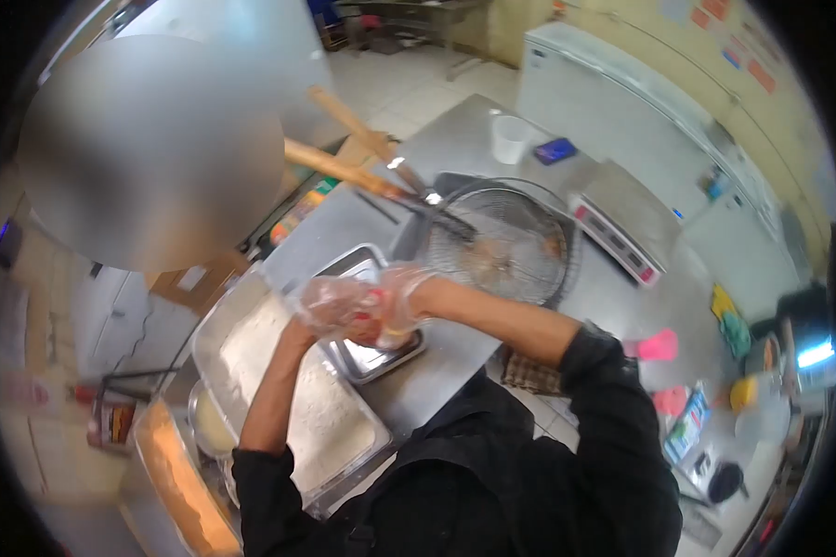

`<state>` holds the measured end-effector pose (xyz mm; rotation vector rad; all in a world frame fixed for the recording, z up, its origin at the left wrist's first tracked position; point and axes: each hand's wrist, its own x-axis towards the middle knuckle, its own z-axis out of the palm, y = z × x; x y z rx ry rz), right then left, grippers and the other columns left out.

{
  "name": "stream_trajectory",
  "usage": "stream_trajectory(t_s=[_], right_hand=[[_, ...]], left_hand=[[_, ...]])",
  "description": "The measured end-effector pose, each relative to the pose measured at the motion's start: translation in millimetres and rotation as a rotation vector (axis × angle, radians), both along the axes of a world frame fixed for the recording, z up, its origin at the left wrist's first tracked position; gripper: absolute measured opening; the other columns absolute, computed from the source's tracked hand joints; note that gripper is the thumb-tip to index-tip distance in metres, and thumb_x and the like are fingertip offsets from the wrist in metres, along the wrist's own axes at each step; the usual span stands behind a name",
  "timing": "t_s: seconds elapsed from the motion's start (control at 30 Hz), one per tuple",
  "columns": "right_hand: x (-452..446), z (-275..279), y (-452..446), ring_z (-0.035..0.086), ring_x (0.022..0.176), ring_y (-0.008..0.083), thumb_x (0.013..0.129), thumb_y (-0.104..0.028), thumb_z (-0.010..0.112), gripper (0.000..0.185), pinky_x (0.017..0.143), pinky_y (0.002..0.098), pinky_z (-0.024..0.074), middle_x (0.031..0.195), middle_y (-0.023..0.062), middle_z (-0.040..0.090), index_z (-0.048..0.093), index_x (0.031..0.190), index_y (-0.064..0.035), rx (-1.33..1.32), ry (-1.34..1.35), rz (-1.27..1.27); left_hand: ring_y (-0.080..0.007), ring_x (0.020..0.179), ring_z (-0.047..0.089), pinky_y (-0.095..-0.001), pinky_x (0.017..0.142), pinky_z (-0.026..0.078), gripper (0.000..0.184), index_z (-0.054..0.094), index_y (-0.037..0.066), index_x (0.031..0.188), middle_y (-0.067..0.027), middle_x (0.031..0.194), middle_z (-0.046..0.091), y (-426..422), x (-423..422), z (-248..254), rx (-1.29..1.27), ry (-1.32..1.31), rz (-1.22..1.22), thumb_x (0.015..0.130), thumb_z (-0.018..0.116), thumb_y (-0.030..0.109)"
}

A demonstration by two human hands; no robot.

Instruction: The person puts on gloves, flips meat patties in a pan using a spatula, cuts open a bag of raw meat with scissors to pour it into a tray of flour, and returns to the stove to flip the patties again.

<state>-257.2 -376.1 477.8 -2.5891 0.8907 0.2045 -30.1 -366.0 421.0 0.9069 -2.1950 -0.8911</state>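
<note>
Both of my hands wear clear plastic gloves and meet over a shiny metal tray. My left hand is on the left, close to the edge of a large pan of white flour. Touching it from the right is my right hand. Something red and pale shows between the hands, but blur and the loose plastic hide what it is and how the fingers lie. Beyond them, a round wire basket rests in a dark pan, with wooden-handled tools leaning across its left side.
A scale stands right of the basket. Behind are a white cup and a phone. An orange-filled tray and a bowl sit at lower left. Pink items lie at right. White freezers stand behind.
</note>
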Motion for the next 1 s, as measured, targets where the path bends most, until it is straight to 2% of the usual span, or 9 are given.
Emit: stream_trajectory(t_s=[0.1,0.3,0.47,0.57,0.63,0.67,0.73,0.93,1.0], right_hand=[[3,-56,-6,0.064,0.069,0.0288,0.069,-0.049,0.072,0.035,0.062,0.0397,0.0513,0.077,0.0129,0.068,0.069,0.083,-0.0169,0.461,-0.582,-0.039],[11,-86,-3,0.065,0.081,0.03,0.065,-0.029,0.074,0.031,0.072,0.0403,0.0517,0.092,0.0114,0.069,0.071,0.093,-0.0151,-0.011,-0.669,-0.301],[25,-81,0,0.065,0.077,0.0302,0.062,-0.023,0.075,0.029,0.067,0.0396,0.0512,0.087,0.0129,0.069,0.07,0.088,-0.013,-0.099,-0.549,-0.268],[16,-66,6,0.065,0.073,0.0314,0.063,-0.021,0.073,0.021,0.063,0.0399,0.051,0.079,0.014,0.068,0.07,0.081,-0.0108,-0.024,-0.609,-0.281],[10,-53,15,0.065,0.071,0.0325,0.063,-0.02,0.072,0.019,0.063,0.0405,0.0508,0.077,0.0146,0.068,0.069,0.08,-0.0101,-0.09,-0.543,-0.239],[8,-47,18,0.064,0.07,0.0335,0.064,-0.02,0.071,0.018,0.063,0.0411,0.0507,0.075,0.0152,0.067,0.068,0.078,-0.0094,-0.15,-0.482,-0.203],[31,-75,4,0.064,0.071,0.0336,0.063,-0.02,0.071,0.018,0.063,0.0416,0.0506,0.077,0.0159,0.067,0.067,0.077,-0.0088,-0.184,-0.611,-0.193],[49,-91,5,0.065,0.074,0.0331,0.063,-0.02,0.071,0.018,0.065,0.0419,0.0514,0.079,0.0163,0.067,0.067,0.075,-0.0077,-0.194,-0.573,-0.272],[53,-91,7,0.065,0.075,0.0327,0.062,-0.02,0.071,0.019,0.065,0.0418,0.0518,0.08,0.0161,0.068,0.068,0.075,-0.0074,-0.195,-0.514,-0.287]], left_hand=[[-0.0185,0.082,0.063,-0.0313,0.072,0.051,0.03,0.066,0.01,0.108,-0.0056,0.098,0.065,-9,14,-17,-0.226,-0.392,-0.02,0.078,0.067,0.009],[-0.025,0.103,0.06,-0.0382,0.084,0.048,0.05,0.056,0.026,0.124,-0.003,0.12,0.057,-62,49,-68,-0.645,-0.761,-0.089,0.076,0.069,0.033],[-0.0289,0.099,0.061,-0.0432,0.085,0.048,0.05,0.055,0.025,0.126,-0.0044,0.122,0.058,-87,62,-87,-0.439,-0.568,-0.048,0.078,0.069,0.029],[-0.0308,0.103,0.06,-0.0448,0.088,0.048,0.046,0.053,0.025,0.13,-0.0062,0.126,0.057,-82,57,-87,-1.101,-0.48,-0.064,0.085,0.063,0.031],[-0.0301,0.103,0.061,-0.0428,0.087,0.048,0.042,0.055,0.023,0.129,-0.0078,0.129,0.055,-74,57,-76,0.432,0.043,-0.066,0.089,0.059,0.035],[-0.0301,0.103,0.061,-0.0428,0.087,0.048,0.042,0.055,0.023,0.129,-0.0078,0.129,0.055,-79,67,-82,0.426,0.046,-0.062,0.089,0.059,0.035],[-0.0292,0.102,0.061,-0.0425,0.087,0.048,0.039,0.059,0.021,0.126,-0.0086,0.127,0.057,-91,86,-92,-0.746,-0.441,-0.116,0.09,0.057,0.036],[-0.0268,0.1,0.063,-0.041,0.085,0.049,0.038,0.06,0.015,0.122,-0.0097,0.115,0.063,-45,30,-31,-0.372,-0.357,-0.018,0.089,0.058,0.034],[-0.027,0.094,0.063,-0.0397,0.082,0.049,0.035,0.061,0.013,0.117,-0.0105,0.108,0.064,-55,24,-38,-0.762,-0.351,-0.052,0.09,0.056,0.033]])
